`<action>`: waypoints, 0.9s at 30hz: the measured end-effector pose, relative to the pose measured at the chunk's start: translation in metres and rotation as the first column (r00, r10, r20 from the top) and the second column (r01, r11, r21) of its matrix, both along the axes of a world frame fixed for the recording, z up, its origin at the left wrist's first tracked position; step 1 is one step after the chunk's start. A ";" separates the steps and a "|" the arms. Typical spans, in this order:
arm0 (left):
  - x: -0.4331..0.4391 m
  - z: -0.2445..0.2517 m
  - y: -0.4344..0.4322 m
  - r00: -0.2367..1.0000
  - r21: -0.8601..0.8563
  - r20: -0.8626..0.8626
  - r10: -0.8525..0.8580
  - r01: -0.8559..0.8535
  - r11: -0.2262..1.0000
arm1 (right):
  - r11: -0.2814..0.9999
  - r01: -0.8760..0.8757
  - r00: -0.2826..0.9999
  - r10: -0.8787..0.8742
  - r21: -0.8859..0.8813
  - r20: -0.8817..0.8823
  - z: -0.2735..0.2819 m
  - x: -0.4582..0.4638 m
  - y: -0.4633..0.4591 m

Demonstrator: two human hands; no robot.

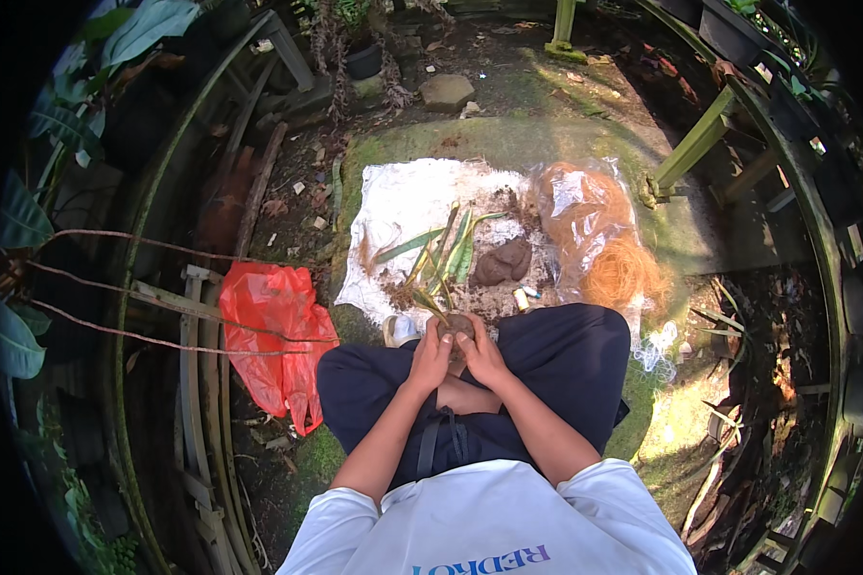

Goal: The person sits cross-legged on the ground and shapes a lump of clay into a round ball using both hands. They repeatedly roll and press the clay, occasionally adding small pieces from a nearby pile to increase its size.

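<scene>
Between my left hand [431, 357] and my right hand [483, 353] is a rounded ball of brown soil or mud [456, 325], with both thumbs pressed on its near side. A plant with narrow yellow-green leaves [426, 302] sticks out of the ball towards the upper left. Just beyond, long variegated leaves [462, 248] lie on a soil-stained white woven sheet [403, 194]. To their right sits a dark brown lump of mud [503, 261]. A small yellow-and-white container [521, 300] rests near my right knee. Orange-brown fibre [622, 273] spills from a clear plastic bag [568, 194] on the right.
A red plastic bag [273, 330] lies left of my crossed legs. Thin bare stems [172, 302] reach in over it. White stringy material [658, 352] lies by my right knee. Wooden plant benches [827, 302] stand on both sides, and a flat stone [446, 93] lies ahead.
</scene>
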State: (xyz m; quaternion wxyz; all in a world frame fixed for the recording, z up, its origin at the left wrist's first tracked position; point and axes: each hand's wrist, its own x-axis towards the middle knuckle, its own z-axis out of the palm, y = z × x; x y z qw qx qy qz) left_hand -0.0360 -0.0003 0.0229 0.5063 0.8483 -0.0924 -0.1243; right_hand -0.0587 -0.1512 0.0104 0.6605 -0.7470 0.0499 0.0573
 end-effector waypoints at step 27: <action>0.001 -0.003 0.006 0.998 -0.181 -0.041 -0.056 0.047 0.982 | 0.960 -0.051 0.982 0.097 0.274 -0.160 0.010 0.004 -0.006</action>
